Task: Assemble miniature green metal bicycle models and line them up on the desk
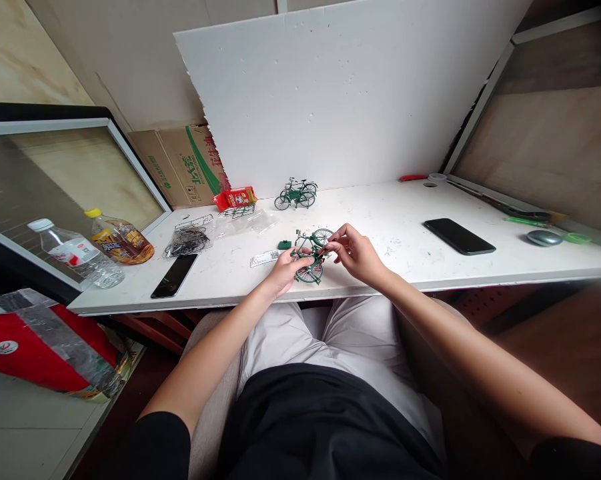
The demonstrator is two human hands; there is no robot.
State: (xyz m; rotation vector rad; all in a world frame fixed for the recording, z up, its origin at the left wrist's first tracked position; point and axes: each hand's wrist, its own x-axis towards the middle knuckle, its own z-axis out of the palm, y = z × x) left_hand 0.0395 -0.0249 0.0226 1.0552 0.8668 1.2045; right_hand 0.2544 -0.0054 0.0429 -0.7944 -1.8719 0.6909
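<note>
A small green model bicycle (308, 257) is held over the front edge of the white table. My left hand (286, 270) grips its frame from the left, fingers closed round it. From the right, my right hand (353, 252) pinches at the bicycle's near side; any small part between the fingertips is too small to tell. Just left of the bicycle lies a small green piece (284, 245), with a printed paper slip (265, 259) beside it. Farther back, assembled green and black model bicycles (296, 195) stand close together.
Black phones lie at the left (175, 275) and right (459, 236). Bottles (122, 238), bagged black parts (189, 238) and a red packet (236, 199) occupy the left side. A white board (330, 93) stands behind; a silver oval object (543, 238) lies far right.
</note>
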